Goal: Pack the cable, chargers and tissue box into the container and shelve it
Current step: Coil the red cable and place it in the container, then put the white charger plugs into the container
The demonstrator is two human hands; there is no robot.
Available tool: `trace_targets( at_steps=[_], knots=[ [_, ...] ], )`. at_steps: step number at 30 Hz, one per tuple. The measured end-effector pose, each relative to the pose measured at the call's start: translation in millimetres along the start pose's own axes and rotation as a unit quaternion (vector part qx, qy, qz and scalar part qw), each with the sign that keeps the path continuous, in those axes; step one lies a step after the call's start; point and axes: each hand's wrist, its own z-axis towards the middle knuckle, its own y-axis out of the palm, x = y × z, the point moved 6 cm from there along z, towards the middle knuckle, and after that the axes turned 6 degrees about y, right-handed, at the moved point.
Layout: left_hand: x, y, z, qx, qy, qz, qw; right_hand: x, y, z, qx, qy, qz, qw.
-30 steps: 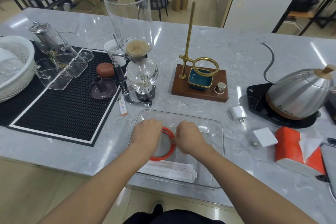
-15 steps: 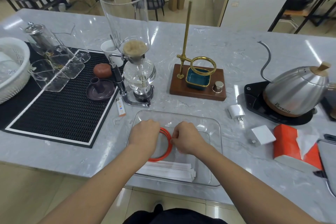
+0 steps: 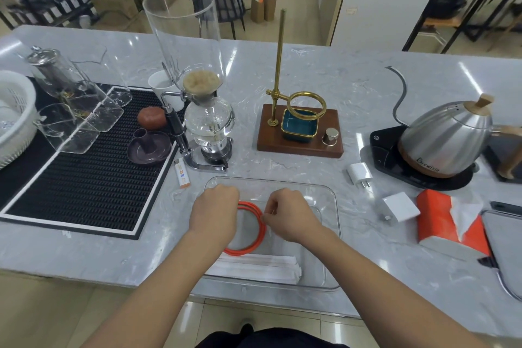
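Note:
A clear plastic container (image 3: 332, 198) sits at the counter's near edge. Inside it lies a coiled orange cable (image 3: 255, 240), above white paper-wrapped sticks (image 3: 260, 264). My left hand (image 3: 214, 215) grips the coil's left side and my right hand (image 3: 288, 215) pinches its right side, both inside the container. To the right on the counter lie a small white charger (image 3: 359, 174), a larger white charger (image 3: 399, 207) and an orange tissue box (image 3: 449, 220) with a tissue sticking out.
A siphon coffee maker (image 3: 203, 110) and lighter (image 3: 182, 176) stand just behind the container. A brass dripper stand (image 3: 299, 127) is behind, a steel kettle (image 3: 443, 138) on its black base at right. A black mat (image 3: 84, 178) with glassware lies left.
Both hands stay on the orange cable inside the container; the coil has been pressed slightly lower and tidier. The chargers and tissue box have not moved.

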Motion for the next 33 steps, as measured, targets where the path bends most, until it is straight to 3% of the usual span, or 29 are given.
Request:
trace_targets(
  at_steps=[6,12,25,33],
  knots=[
    [-8.9,-5.5,0.5,0.137,0.014,-0.192,0.972,-9.6,-28.8,-15.3,0.058,-0.019,0.069,0.996],
    [11.5,-31.2,-2.9,0.197,0.076,-0.297,0.931,-3.0,-73.4,-44.6,0.15,-0.033,0.107,0.982],
    [73.4,-30.9,-6.7,0.11,0.207,-0.402,0.885,52.5,-99.6,-110.1,0.266,0.03,0.122,0.956],
    [125.9,-31.9,-8.6,0.076,0.271,-0.419,0.863,98.1,-108.6,-141.0,0.295,0.086,0.15,0.94]
  ],
)
